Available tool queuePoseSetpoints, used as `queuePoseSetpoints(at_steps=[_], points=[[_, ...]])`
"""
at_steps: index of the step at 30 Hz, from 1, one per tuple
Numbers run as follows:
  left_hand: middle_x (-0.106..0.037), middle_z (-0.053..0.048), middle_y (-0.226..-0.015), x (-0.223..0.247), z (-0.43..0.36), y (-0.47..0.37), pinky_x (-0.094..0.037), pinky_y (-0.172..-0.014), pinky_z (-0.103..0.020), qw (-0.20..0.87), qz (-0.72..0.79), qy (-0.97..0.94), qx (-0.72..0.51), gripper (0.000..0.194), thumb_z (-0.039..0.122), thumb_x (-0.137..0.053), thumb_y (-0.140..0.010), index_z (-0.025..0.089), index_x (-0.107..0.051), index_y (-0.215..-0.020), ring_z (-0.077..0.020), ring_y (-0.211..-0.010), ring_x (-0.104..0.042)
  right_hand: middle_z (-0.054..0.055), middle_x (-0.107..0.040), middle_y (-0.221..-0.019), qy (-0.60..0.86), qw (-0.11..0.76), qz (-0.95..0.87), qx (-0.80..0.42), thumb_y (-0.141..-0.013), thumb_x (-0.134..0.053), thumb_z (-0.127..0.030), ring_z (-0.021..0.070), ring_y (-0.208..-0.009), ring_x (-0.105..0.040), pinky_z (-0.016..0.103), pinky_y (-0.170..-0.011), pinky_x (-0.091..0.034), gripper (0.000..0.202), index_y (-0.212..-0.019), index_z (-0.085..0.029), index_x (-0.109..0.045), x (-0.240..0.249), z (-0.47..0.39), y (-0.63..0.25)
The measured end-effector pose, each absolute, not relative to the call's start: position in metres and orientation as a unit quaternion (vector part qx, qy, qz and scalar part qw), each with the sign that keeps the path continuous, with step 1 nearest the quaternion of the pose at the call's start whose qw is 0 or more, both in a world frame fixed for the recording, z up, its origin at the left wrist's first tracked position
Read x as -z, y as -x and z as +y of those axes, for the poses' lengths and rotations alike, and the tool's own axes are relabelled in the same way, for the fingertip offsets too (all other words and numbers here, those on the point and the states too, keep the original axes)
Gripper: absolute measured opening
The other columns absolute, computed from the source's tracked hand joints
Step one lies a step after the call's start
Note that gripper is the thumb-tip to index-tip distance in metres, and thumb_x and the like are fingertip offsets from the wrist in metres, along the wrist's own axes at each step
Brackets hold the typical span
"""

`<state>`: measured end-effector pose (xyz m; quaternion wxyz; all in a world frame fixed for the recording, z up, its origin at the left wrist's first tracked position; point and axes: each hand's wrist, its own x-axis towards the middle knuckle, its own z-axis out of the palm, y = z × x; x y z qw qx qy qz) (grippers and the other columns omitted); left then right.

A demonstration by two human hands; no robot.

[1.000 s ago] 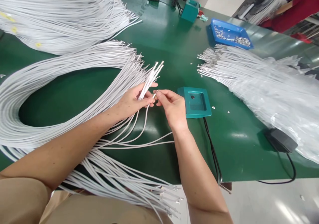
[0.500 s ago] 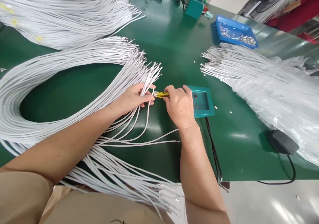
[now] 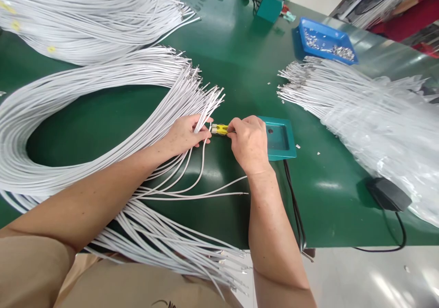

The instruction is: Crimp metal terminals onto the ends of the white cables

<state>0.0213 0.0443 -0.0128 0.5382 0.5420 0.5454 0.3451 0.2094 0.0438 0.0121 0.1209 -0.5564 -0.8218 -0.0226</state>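
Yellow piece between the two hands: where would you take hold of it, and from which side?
Take the yellow piece at its right end, coming from the right, as the right hand pinches it now. It lies level, its left end against a wire tip held by the left hand, so only the right end is free. Its shape under the fingers is hidden.

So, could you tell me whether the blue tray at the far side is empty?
Not empty: the blue tray holds a scatter of small silvery metal pieces.
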Motion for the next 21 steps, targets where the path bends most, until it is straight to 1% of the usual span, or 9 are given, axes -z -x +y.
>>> queuePoseSetpoints(at_steps=[4,7,8,10,11,13,15,18,21], points=[[-0.075,-0.004,-0.078,0.018,0.044,-0.023,-0.054,-0.051,-0.023,0.499,0.554,-0.574,-0.338,0.037,0.025,-0.072,-0.075,0.016,-0.071,-0.111,-0.0205,-0.07,-0.074,0.007,-0.061,-0.073,0.565,0.132,-0.814,0.036,-0.089,-0.05,-0.01,0.0242,-0.085,-0.054,0.04,-0.089,-0.044,0.022,-0.082,-0.019,-0.069,-0.012,0.045,-0.208],[-0.076,-0.003,-0.079,0.018,0.043,-0.025,-0.054,-0.052,-0.023,0.479,0.569,-0.586,-0.322,0.035,0.025,-0.07,-0.075,0.015,-0.073,-0.109,-0.0197,-0.07,-0.074,0.007,-0.064,-0.075,0.564,0.121,-0.816,0.033,-0.09,-0.053,-0.013,0.0235,-0.087,-0.057,0.044,-0.101,-0.042,0.018,-0.086,-0.019,-0.07,-0.015,0.043,-0.208],[-0.076,-0.003,-0.079,0.017,0.043,-0.025,-0.054,-0.053,-0.022,0.475,0.572,-0.589,-0.318,0.035,0.025,-0.07,-0.075,0.015,-0.073,-0.108,-0.0194,-0.07,-0.074,0.007,-0.067,-0.08,0.567,0.124,-0.814,0.037,-0.091,-0.055,-0.016,0.0241,-0.092,-0.059,0.049,-0.108,-0.037,0.015,-0.09,-0.018,-0.071,-0.015,0.042,-0.209],[-0.076,-0.003,-0.079,0.015,0.042,-0.026,-0.054,-0.053,-0.022,0.476,0.572,-0.588,-0.317,0.035,0.024,-0.07,-0.075,0.015,-0.074,-0.108,-0.0197,-0.071,-0.075,0.011,-0.071,-0.101,0.591,0.141,-0.791,0.067,-0.093,-0.057,-0.024,0.0279,-0.11,-0.059,0.059,-0.117,-0.023,0.018,-0.104,-0.017,-0.069,-0.014,0.041,-0.213],[-0.076,-0.004,-0.079,0.015,0.042,-0.026,-0.055,-0.053,-0.023,0.483,0.571,-0.583,-0.318,0.036,0.024,-0.07,-0.074,0.015,-0.073,-0.109,-0.0202,-0.072,-0.075,0.014,-0.069,-0.115,0.614,0.15,-0.77,0.09,-0.094,-0.057,-0.027,0.0311,-0.12,-0.055,0.063,-0.117,-0.018,0.025,-0.113,-0.015,-0.067,-0.012,0.041,-0.216],[-0.076,-0.004,-0.08,0.014,0.043,-0.025,-0.055,-0.054,-0.023,0.503,0.568,-0.567,-0.32,0.04,0.023,-0.072,-0.073,0.014,-0.072,-0.112,-0.021,-0.074,-0.075,0.019,-0.059,-0.137,0.656,0.152,-0.728,0.127,-0.096,-0.054,-0.03,0.0369,-0.134,-0.045,0.069,-0.115,-0.016,0.037,-0.129,-0.013,-0.06,-0.007,0.041,-0.222],[-0.075,-0.005,-0.079,0.014,0.045,-0.022,-0.055,-0.055,-0.023,0.526,0.565,-0.55,-0.319,0.044,0.022,-0.073,-0.072,0.012,-0.07,-0.115,-0.0206,-0.072,-0.075,0.021,-0.053,-0.145,0.675,0.136,-0.713,0.135,-0.098,-0.051,-0.032,0.0393,-0.139,-0.04,0.07,-0.113,-0.019,0.043,-0.136,-0.013,-0.055,-0.001,0.042,-0.226],[-0.074,-0.004,-0.077,0.012,0.048,-0.017,-0.055,-0.057,-0.024,0.547,0.557,-0.533,-0.327,0.047,0.02,-0.075,-0.071,0.012,-0.069,-0.117,-0.02,-0.072,-0.074,0.019,-0.053,-0.146,0.672,0.123,-0.718,0.129,-0.099,-0.049,-0.032,0.0387,-0.141,-0.04,0.069,-0.114,-0.019,0.043,-0.138,-0.014,-0.054,0.001,0.044,-0.229],[-0.073,-0.002,-0.077,0.008,0.049,-0.012,-0.052,-0.058,-0.024,0.559,0.554,-0.509,-0.35,0.051,0.021,-0.077,-0.07,0.014,-0.067,-0.12,-0.0196,-0.074,-0.074,0.02,-0.055,-0.143,0.654,0.169,-0.728,0.119,-0.097,-0.052,-0.03,0.0369,-0.138,-0.043,0.063,-0.114,-0.025,0.04,-0.134,-0.013,-0.057,-0.006,0.043,-0.226]])
